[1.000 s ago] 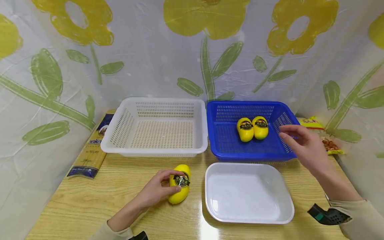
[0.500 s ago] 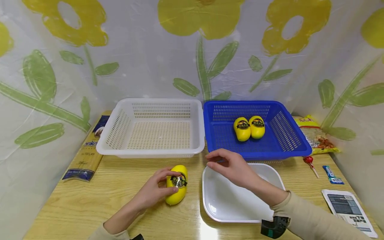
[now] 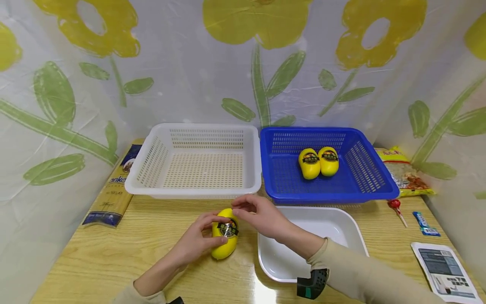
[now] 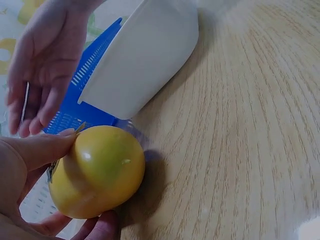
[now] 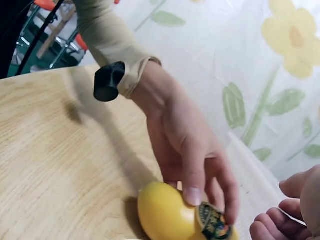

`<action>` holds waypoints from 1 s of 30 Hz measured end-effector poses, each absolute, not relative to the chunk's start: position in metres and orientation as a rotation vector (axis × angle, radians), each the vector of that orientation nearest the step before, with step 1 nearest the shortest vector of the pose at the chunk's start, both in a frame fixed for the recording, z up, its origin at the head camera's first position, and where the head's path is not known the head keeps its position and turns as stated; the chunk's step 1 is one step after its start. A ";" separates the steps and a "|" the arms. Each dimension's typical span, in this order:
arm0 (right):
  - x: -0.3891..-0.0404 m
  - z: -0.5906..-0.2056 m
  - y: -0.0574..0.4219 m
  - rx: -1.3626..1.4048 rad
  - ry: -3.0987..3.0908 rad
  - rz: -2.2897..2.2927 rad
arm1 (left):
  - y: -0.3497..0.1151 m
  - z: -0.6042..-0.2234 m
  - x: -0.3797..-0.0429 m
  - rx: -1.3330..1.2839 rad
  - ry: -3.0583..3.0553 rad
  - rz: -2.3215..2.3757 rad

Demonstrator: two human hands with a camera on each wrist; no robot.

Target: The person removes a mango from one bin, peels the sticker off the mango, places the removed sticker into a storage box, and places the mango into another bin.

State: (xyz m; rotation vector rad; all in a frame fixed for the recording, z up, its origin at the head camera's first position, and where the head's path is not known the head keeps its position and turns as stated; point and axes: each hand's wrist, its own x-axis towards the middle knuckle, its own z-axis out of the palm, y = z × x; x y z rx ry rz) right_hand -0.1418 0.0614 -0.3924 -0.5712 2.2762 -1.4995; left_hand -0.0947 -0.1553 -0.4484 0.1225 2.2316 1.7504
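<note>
A yellow mango (image 3: pixel 225 249) with a black label lies on the table in front of the white basket. My left hand (image 3: pixel 197 240) grips it, thumb on the near side and fingers over the far side. The right hand (image 3: pixel 265 217) hovers at the mango's upper right end with relaxed fingers and holds nothing. In the left wrist view a gap shows between that right hand (image 4: pixel 47 70) and the mango (image 4: pixel 100 172). Two more labelled mangoes, a left one (image 3: pixel 309 169) and a right one (image 3: pixel 328 166), lie side by side in the blue basket (image 3: pixel 288 196).
The white basket (image 3: pixel 193 192) stands at the back left. A white tray (image 3: pixel 279 270) sits under the right forearm. Spaghetti (image 3: pixel 110 198) lies at the left; a snack bag (image 3: pixel 408 177), a lollipop (image 3: pixel 395 204), a small blue packet (image 3: pixel 425 223) and a white pouch (image 3: pixel 444 270) lie at the right.
The right hand has moved left from the blue basket's right side, over the white tray, to beside the mango. The left hand has kept its grip on the mango, which stays in place.
</note>
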 end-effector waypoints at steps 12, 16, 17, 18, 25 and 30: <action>-0.143 -0.407 0.056 -0.592 2.295 -1.417 | -0.152 -0.450 -0.094 0.071 2.270 1.760; -0.142 -0.407 0.056 -0.646 2.321 -1.373 | -0.152 -0.451 -0.092 0.035 2.283 1.771; -0.142 -0.407 0.056 -0.654 2.329 -1.364 | -0.152 -0.451 -0.092 0.026 2.278 1.776; -0.142 -0.407 0.056 -0.662 2.337 -1.355 | -0.152 -0.451 -0.092 0.020 2.269 1.786; -0.143 -0.406 0.057 -0.694 2.377 -1.302 | -0.151 -0.451 -0.090 -0.022 2.196 1.859; -0.143 -0.408 0.055 -0.762 2.385 -1.260 | -0.151 -0.451 -0.089 -0.062 2.160 1.886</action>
